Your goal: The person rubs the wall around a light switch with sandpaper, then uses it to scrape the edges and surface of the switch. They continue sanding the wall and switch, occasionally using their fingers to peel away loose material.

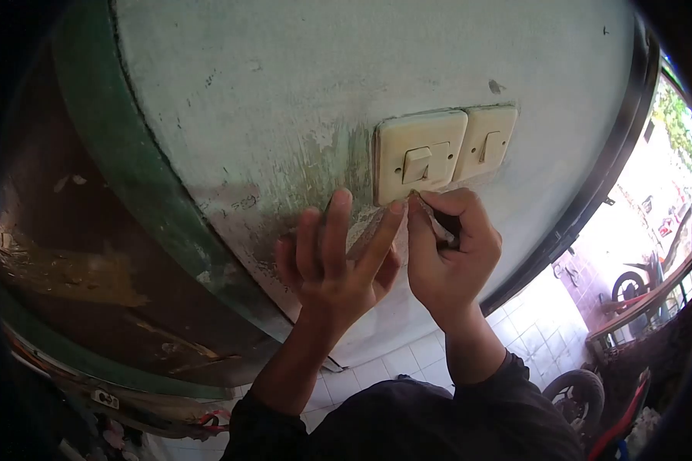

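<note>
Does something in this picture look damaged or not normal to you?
Yes. Left of the wider switch plate, the wall paint is worn and streaked, unlike the smoother area above. At far left, the brown panel has a shiny, tape-like patch and pale, splintered-looking streaks.

The left switch adjoins the right switch on the wall, just above the hands, right of the door.

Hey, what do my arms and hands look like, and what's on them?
Your left hand and right hand are bare, with no gloves, rings or watch showing. Both forearms are uncovered below the dark left sleeve and right sleeve, the latter bunched at its edge. I can make out no markings.
</note>
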The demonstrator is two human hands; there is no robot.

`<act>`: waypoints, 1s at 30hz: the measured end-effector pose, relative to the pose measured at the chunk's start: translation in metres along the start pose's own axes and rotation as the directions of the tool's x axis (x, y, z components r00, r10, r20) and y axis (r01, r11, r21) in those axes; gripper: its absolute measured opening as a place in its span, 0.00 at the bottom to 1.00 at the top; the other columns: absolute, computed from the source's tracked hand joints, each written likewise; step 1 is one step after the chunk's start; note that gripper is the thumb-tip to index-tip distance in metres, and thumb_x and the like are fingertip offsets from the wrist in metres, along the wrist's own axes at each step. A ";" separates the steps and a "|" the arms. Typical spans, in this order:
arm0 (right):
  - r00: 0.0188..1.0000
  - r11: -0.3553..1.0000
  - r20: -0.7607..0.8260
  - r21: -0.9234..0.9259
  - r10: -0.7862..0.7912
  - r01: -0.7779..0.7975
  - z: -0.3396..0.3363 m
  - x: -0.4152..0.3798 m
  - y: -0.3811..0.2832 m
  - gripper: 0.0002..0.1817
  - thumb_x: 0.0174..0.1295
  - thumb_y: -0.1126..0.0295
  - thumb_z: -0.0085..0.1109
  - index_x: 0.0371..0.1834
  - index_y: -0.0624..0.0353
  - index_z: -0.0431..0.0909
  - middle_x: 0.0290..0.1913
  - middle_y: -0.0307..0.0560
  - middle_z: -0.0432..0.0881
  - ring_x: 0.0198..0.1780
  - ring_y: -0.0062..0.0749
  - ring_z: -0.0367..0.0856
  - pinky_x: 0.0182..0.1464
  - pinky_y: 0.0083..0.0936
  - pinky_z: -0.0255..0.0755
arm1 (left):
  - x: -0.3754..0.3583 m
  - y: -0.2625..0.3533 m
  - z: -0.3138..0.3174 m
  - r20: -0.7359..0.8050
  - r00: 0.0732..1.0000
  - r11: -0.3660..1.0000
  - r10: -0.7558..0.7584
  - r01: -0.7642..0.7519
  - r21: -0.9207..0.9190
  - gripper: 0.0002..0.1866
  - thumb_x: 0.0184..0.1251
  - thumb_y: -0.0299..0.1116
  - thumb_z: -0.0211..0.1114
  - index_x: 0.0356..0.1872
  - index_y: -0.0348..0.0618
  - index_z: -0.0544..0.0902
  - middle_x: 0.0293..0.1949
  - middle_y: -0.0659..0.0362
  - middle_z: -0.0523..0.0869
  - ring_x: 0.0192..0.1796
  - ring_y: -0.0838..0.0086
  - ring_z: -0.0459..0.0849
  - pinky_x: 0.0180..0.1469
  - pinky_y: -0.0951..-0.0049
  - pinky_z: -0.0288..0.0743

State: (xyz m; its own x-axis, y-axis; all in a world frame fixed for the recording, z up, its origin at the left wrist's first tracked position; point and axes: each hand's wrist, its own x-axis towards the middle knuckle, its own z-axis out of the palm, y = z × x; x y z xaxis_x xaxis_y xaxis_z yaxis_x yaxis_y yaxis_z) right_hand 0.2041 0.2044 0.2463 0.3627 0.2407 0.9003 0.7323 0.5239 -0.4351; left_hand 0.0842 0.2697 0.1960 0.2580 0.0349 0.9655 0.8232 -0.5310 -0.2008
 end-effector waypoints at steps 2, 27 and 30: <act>1.000 0.999 -0.011 -0.025 -0.023 0.023 -0.001 0.003 0.004 0.04 0.62 0.83 0.66 0.38 0.67 0.81 0.30 0.44 0.82 0.31 0.15 0.79 0.33 0.14 0.70 | -0.001 -0.002 -0.001 0.011 1.000 1.000 0.013 -0.013 -0.016 0.24 0.64 0.54 0.65 0.63 0.77 0.85 0.73 0.47 0.72 0.74 0.47 0.64 0.77 0.42 0.46; 0.952 0.914 0.048 -0.270 -0.302 0.303 -0.018 0.009 0.014 0.21 0.38 0.86 0.67 0.41 0.66 0.85 0.42 0.52 0.84 0.40 0.46 0.84 0.42 0.33 0.80 | -0.007 -0.002 -0.001 0.034 0.999 0.999 0.022 -0.023 0.026 0.24 0.64 0.56 0.62 0.63 0.77 0.86 0.75 0.48 0.69 0.76 0.45 0.61 0.78 0.41 0.44; 0.924 0.895 0.099 -0.229 -0.371 0.384 -0.013 0.009 0.008 0.20 0.38 0.87 0.65 0.40 0.65 0.85 0.42 0.52 0.84 0.40 0.46 0.84 0.42 0.34 0.80 | -0.008 0.002 0.000 0.018 0.999 0.999 -0.044 0.044 0.002 0.27 0.64 0.53 0.63 0.67 0.84 0.82 0.76 0.54 0.72 0.79 0.53 0.61 0.81 0.46 0.40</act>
State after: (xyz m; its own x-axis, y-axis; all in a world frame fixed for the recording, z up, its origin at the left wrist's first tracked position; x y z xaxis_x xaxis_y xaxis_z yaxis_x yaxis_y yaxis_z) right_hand 0.2207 0.2000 0.2506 0.0065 0.1091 0.9940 0.9264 0.3736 -0.0470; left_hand 0.0838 0.2686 0.1881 0.2309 0.0738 0.9702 0.8347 -0.5274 -0.1585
